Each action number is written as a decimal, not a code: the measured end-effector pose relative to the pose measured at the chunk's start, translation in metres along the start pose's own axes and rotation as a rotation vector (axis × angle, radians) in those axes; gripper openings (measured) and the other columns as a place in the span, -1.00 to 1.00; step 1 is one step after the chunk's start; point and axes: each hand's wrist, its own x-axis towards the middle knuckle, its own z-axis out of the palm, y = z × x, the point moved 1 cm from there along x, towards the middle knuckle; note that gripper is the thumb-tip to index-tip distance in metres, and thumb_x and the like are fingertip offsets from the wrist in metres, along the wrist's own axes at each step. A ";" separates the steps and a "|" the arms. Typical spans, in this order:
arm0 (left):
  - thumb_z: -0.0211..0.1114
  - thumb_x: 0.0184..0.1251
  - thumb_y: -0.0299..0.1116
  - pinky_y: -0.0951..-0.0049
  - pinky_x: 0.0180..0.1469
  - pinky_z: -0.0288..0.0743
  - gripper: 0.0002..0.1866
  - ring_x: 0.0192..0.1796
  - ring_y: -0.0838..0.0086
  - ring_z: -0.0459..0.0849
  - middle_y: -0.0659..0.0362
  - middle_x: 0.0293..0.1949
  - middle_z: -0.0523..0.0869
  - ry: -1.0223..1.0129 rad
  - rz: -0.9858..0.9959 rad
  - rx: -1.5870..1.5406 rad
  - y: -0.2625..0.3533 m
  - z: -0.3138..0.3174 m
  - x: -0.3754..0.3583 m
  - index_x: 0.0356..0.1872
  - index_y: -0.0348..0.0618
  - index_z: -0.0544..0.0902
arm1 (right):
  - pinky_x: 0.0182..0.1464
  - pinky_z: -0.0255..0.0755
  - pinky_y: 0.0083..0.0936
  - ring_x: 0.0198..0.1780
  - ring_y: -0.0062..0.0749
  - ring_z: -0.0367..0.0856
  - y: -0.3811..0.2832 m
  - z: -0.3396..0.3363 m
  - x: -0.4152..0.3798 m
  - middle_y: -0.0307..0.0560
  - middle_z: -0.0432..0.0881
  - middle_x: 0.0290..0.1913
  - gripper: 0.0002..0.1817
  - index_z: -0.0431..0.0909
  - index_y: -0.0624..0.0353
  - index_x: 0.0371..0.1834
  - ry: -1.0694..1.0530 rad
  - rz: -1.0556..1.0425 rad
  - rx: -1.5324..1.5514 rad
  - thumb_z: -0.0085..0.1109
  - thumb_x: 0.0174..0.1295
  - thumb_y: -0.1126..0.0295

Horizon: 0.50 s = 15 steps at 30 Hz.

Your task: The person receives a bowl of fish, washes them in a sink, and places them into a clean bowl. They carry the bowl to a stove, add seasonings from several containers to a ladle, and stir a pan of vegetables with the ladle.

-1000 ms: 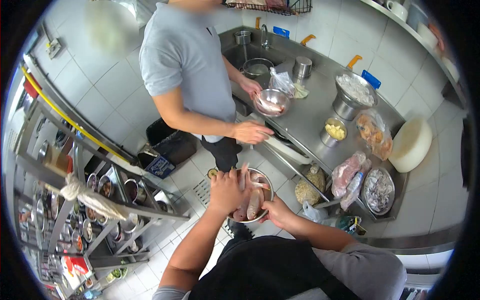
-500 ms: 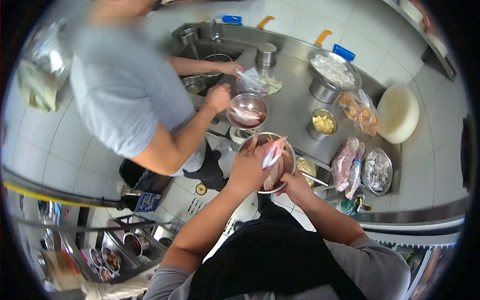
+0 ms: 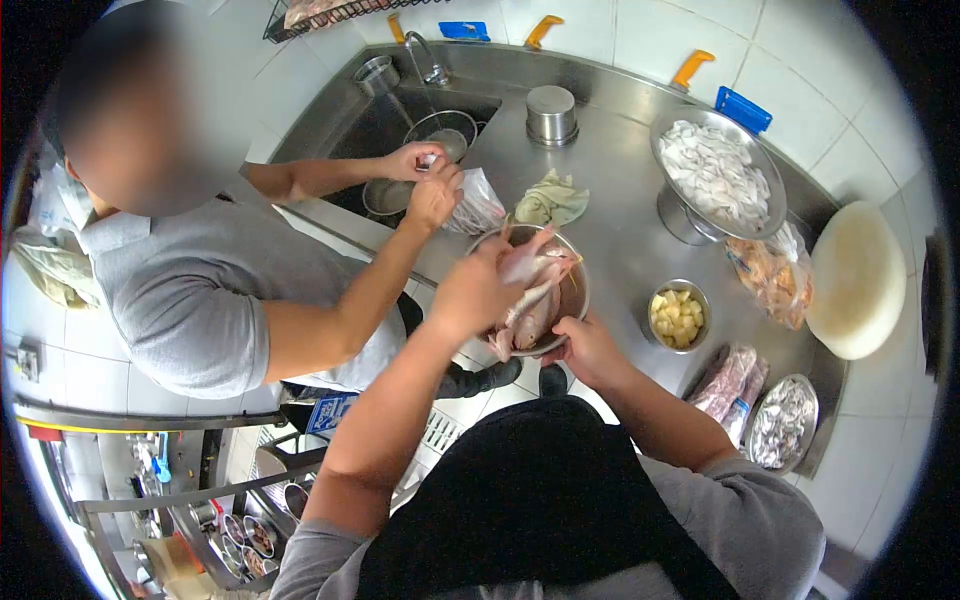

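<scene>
A steel bowl [image 3: 576, 290] filled with several raw pinkish fish [image 3: 535, 290] sits at the near edge of the steel counter [image 3: 610, 200]. My right hand [image 3: 590, 350] grips the bowl's near rim from below. My left hand [image 3: 475, 290] closes on one fish at the bowl's left side and lifts its tail end up. A co-worker in a grey shirt stands to my left, both hands [image 3: 425, 175] on a clear plastic bag [image 3: 478, 208] beside the sink [image 3: 400, 125].
On the counter stand a small pot of yellow cubes [image 3: 677, 315], a large bowl of white slices [image 3: 715, 170], a bagged orange food [image 3: 775, 275], a white chopping block [image 3: 855, 280], bagged meat [image 3: 730, 385], a small-fish tray [image 3: 785, 425] and a lidded canister [image 3: 551, 113].
The view has swung over the counter. The bowl of fish I carry has come to the counter edge. The co-worker has turned to the sink and taken up the plastic bag.
</scene>
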 end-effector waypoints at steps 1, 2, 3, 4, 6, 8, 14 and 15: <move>0.46 -0.02 -0.33 0.20 -0.03 0.57 -0.44 -0.12 0.04 0.72 -0.10 -0.14 0.72 0.001 -0.010 0.006 -0.005 -0.006 0.012 0.07 -0.24 0.54 | -0.46 0.66 -0.35 -0.28 -0.12 0.72 -0.005 0.002 0.008 0.13 0.61 -0.08 -0.48 0.26 0.22 0.26 -0.016 0.016 -0.003 -0.09 0.16 0.55; 0.45 -0.02 -0.33 0.24 -0.04 0.57 -0.46 -0.14 0.08 0.73 -0.10 -0.16 0.72 -0.004 -0.036 -0.030 -0.011 -0.012 0.022 0.05 -0.25 0.56 | -0.46 0.65 -0.37 -0.30 -0.12 0.72 -0.011 0.004 0.016 0.16 0.60 -0.09 -0.48 0.26 0.22 0.26 -0.035 0.027 -0.006 -0.09 0.16 0.54; 0.44 -0.01 -0.33 0.27 -0.05 0.57 -0.49 -0.16 0.12 0.74 -0.10 -0.17 0.72 -0.014 -0.061 -0.067 -0.013 -0.018 0.030 0.03 -0.26 0.57 | -0.46 0.65 -0.39 -0.31 -0.13 0.72 -0.018 0.007 0.022 0.18 0.60 -0.10 -0.48 0.25 0.22 0.27 -0.037 0.035 -0.017 -0.10 0.16 0.55; 0.44 -0.01 -0.33 0.27 -0.05 0.57 -0.49 -0.16 0.12 0.74 -0.10 -0.17 0.72 -0.020 -0.063 -0.062 -0.015 -0.024 0.038 0.03 -0.26 0.57 | -0.46 0.65 -0.39 -0.31 -0.13 0.72 -0.021 0.008 0.028 0.18 0.60 -0.10 -0.48 0.25 0.22 0.27 -0.036 0.036 -0.009 -0.10 0.16 0.55; 0.40 0.01 -0.30 0.23 0.02 0.54 -0.49 -0.05 0.02 0.71 -0.18 -0.13 0.70 0.083 -0.049 -0.093 -0.010 -0.038 0.053 0.03 -0.28 0.55 | -0.48 0.65 -0.39 -0.32 -0.15 0.72 -0.029 0.009 0.040 0.15 0.60 -0.10 -0.48 0.25 0.24 0.27 -0.017 0.056 -0.045 -0.10 0.16 0.56; 0.39 0.02 -0.29 0.23 0.01 0.54 -0.50 -0.06 0.04 0.71 -0.17 -0.13 0.70 0.097 -0.037 -0.036 0.004 -0.051 0.064 0.01 -0.28 0.57 | -0.48 0.64 -0.40 -0.32 -0.18 0.71 -0.038 0.011 0.049 0.13 0.61 -0.08 -0.47 0.25 0.25 0.27 0.026 0.076 -0.046 -0.10 0.16 0.55; 0.51 -0.07 -0.10 0.28 -0.15 0.58 -0.49 -0.26 0.12 0.74 -0.10 -0.26 0.74 0.266 0.057 0.025 0.018 -0.067 0.084 -0.16 -0.28 0.67 | -0.50 0.63 -0.41 -0.33 -0.19 0.72 -0.053 0.008 0.065 0.11 0.62 -0.09 -0.50 0.29 0.28 0.24 0.032 0.044 -0.079 -0.05 0.15 0.55; 0.50 -0.01 -0.10 0.32 -0.17 0.59 -0.49 -0.28 0.17 0.75 -0.08 -0.31 0.75 0.299 0.072 0.044 0.025 -0.067 0.082 -0.12 -0.28 0.66 | -0.51 0.64 -0.40 -0.33 -0.18 0.72 -0.053 0.007 0.068 0.11 0.62 -0.09 -0.49 0.29 0.28 0.24 0.052 0.031 -0.031 -0.04 0.15 0.55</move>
